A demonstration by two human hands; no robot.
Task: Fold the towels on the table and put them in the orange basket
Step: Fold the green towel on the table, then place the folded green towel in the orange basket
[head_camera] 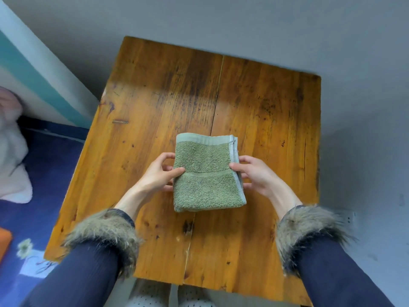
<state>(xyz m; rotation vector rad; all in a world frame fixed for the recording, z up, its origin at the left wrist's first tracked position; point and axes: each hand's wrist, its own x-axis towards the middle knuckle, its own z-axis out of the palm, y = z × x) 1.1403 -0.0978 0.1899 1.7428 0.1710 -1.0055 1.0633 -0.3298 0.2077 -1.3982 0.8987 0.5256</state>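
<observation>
While the folded green terry towel point(207, 173) sits at the middle of the worn orange-brown wooden table point(155, 89), we pinch its left edge with our left hand point(158, 173) and its right edge with our right hand point(254, 173), thumbs on top.

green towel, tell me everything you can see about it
The green towel is olive terry cloth with a paler, smooth woven band along its far edge and down its right side, and a flat woven stripe crossing its middle. It is folded into a compact, roughly square packet with layered edges showing at the right. It sits near the middle of the wooden table, whether resting or slightly lifted is unclear. The left hand grips its left edge, thumb on top; the right hand grips the right edge likewise.
</observation>
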